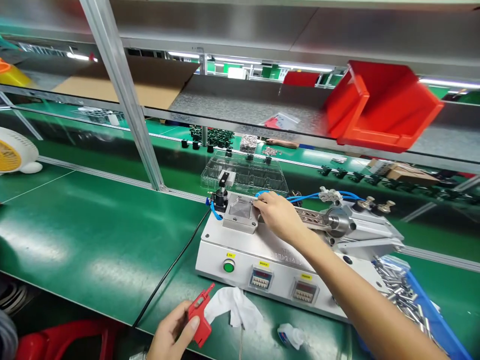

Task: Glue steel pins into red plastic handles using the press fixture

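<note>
My left hand (pixel 174 332) grips a red gun-shaped plastic piece (pixel 201 317) near the table's front edge. Its narrow tip points up and to the right, close to a crumpled white cloth (pixel 234 306). Over the bench machine (pixel 240 250), my right hand (pixel 275 215) reaches in, fingers pinched at the right edge of a square metal fixture block (pixel 240 212). Whatever those fingertips hold is hidden or too small to make out. A black clamp cylinder (pixel 222 195) with a blue air tube stands at the block's left.
A blue bin (pixel 431 305) of metal pins sits at the right. A small white bottle (pixel 290 336) lies by the machine's front. Behind are a clear plastic tray (pixel 243 172) and a shelf with a red bin (pixel 386 110). A black cable (pixel 168 272) crosses the green table.
</note>
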Demonstrator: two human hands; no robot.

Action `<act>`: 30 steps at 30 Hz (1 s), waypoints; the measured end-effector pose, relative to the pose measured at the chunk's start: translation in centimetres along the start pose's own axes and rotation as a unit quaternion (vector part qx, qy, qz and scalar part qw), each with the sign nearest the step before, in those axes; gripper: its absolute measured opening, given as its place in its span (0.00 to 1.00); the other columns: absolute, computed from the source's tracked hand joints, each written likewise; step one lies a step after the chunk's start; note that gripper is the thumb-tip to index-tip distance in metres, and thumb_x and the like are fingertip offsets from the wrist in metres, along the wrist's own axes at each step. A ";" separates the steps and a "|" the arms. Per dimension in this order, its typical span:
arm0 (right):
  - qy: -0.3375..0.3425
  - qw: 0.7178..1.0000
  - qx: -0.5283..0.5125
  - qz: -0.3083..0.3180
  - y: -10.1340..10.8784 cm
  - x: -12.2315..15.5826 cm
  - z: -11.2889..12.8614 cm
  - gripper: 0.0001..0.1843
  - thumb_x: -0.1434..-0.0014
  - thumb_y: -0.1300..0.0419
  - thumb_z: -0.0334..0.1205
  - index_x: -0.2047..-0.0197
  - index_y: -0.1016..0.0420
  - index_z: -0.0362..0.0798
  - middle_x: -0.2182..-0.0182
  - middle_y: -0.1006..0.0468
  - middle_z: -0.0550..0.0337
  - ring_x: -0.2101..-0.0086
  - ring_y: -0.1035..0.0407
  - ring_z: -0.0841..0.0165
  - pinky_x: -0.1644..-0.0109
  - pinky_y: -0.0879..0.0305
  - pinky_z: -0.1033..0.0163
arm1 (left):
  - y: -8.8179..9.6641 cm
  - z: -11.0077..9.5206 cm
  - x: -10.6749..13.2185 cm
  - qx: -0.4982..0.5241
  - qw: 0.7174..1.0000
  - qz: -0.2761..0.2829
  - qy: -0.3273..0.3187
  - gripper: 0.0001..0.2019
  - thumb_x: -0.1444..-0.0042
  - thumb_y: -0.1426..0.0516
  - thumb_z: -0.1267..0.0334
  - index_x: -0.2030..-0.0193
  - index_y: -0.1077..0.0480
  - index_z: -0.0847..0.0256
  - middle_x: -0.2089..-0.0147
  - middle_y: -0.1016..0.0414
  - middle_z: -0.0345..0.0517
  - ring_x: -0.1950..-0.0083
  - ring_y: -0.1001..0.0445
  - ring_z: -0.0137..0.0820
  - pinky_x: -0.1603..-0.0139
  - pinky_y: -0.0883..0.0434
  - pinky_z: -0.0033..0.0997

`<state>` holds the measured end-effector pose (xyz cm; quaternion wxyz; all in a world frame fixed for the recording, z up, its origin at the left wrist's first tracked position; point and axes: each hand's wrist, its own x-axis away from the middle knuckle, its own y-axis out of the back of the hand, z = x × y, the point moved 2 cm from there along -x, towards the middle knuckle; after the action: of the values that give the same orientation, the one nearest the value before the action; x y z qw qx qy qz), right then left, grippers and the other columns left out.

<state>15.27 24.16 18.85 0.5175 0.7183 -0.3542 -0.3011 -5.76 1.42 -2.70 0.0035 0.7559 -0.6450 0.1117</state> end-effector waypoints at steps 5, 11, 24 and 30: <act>0.018 0.998 -0.021 -0.050 -1.0 2.0 0.1 0.22 0.32 0.48 0.25 0.39 0.22 0.40 0.42 0.24 0.40 0.44 0.30 0.53 0.40 0.32 0.50 | -0.3 -6.4 -4.7 -0.086 0.989 0.052 -0.113 0.24 0.33 0.38 0.45 0.39 0.26 0.59 0.49 0.17 0.51 0.56 0.20 0.35 0.54 0.24 0.28; 0.005 0.964 -0.171 -0.206 -1.2 7.6 -0.7 0.18 0.28 0.49 0.36 0.42 0.22 0.44 0.44 0.21 0.42 0.44 0.26 0.53 0.41 0.25 0.45 | -5.6 -19.3 -12.8 -0.339 0.871 0.086 -0.346 0.17 0.28 0.47 0.60 0.38 0.24 0.58 0.54 0.17 0.44 0.64 0.24 0.30 0.55 0.26 0.29; -0.052 0.935 -0.223 -0.270 -3.7 22.6 -3.8 0.12 0.26 0.45 0.45 0.50 0.20 0.55 0.53 0.16 0.53 0.55 0.19 0.60 0.53 0.21 0.57 | -10.7 -21.3 -16.1 -0.689 0.625 0.012 -0.367 0.15 0.26 0.52 0.70 0.53 0.23 0.66 0.47 0.26 0.60 0.53 0.25 0.42 0.58 0.30 0.38; -0.146 0.933 -0.134 -0.300 -7.9 24.5 -5.5 0.21 0.25 0.50 0.56 0.46 0.23 0.54 0.58 0.17 0.52 0.60 0.20 0.55 0.57 0.26 0.51 | -8.6 -19.1 -15.6 -0.629 0.625 0.061 -0.458 0.16 0.23 0.51 0.62 0.45 0.23 0.62 0.47 0.24 0.53 0.50 0.28 0.39 0.48 0.29 0.40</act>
<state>35.10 8.63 11.25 0.4373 0.6631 -0.1505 -0.5885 -2.72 20.96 14.41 0.1754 0.4825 -0.5211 -0.6818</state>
